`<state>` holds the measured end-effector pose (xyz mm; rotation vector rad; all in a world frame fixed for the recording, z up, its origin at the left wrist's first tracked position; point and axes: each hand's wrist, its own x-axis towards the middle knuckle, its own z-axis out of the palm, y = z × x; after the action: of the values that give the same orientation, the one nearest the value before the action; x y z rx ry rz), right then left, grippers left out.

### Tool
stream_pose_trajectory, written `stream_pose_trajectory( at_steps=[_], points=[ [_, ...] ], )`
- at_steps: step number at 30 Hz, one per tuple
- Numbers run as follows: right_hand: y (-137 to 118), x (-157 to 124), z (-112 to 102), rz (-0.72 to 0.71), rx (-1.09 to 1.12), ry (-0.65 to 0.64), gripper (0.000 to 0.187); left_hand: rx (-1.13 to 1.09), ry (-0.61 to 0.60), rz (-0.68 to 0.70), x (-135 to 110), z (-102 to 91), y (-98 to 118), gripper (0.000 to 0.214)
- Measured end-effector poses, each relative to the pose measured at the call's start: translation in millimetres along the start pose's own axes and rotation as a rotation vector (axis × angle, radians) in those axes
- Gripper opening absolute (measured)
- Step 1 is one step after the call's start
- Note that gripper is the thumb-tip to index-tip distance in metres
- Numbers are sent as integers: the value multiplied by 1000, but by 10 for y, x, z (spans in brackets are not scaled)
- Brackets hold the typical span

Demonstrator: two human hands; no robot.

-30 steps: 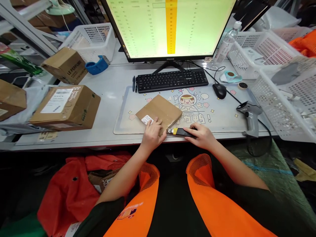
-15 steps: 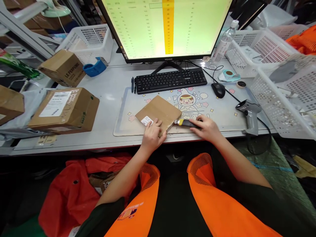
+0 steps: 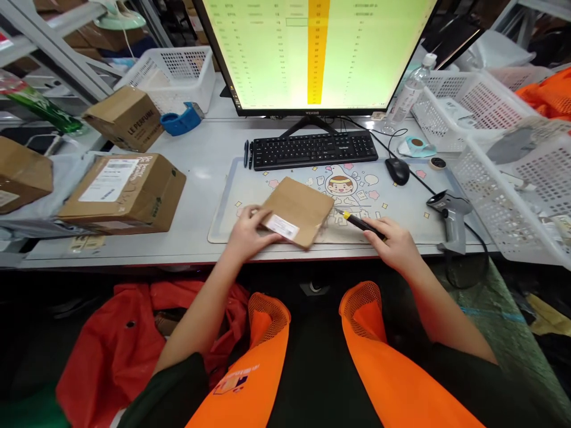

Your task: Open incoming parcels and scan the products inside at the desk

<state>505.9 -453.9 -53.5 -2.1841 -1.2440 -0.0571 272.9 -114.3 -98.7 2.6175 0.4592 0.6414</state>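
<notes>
A flat brown cardboard box (image 3: 300, 205) with a white label near its front left edge lies on the printed desk mat (image 3: 401, 217). My left hand (image 3: 250, 236) grips the box's left side, fingers at the far part of that edge and thumb at the label side. In my right hand (image 3: 392, 241) is a utility knife (image 3: 360, 224) with a black and yellow handle. Its tip points left, close to the box's right corner but apart from it.
A keyboard (image 3: 312, 148), mouse (image 3: 397, 170) and monitor (image 3: 319, 112) stand behind the mat. The barcode scanner (image 3: 452, 217) is at right beside white baskets (image 3: 504, 196). Taped cartons (image 3: 147, 193) and a blue tape dispenser (image 3: 182, 120) sit at left.
My left hand has shifted from the box's front edge to its left side, and the box has turned a little. The knife has drawn away from the box to the right.
</notes>
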Motion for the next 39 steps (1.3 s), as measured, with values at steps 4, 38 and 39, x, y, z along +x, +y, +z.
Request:
stream_pose_trajectory(
  at_steps=[4, 38, 39],
  points=[
    [-430, 175, -23, -51, -170, -176, 44, 104, 145, 81, -299, 326, 639, 37],
    [-979, 709, -123, 21, -624, -468, 44, 32, 239, 190, -354, 665, 813, 25],
    [-946, 696, -144, 26, -633, -460, 44, 38, 252, 198, -351, 668, 809, 24]
  ],
)
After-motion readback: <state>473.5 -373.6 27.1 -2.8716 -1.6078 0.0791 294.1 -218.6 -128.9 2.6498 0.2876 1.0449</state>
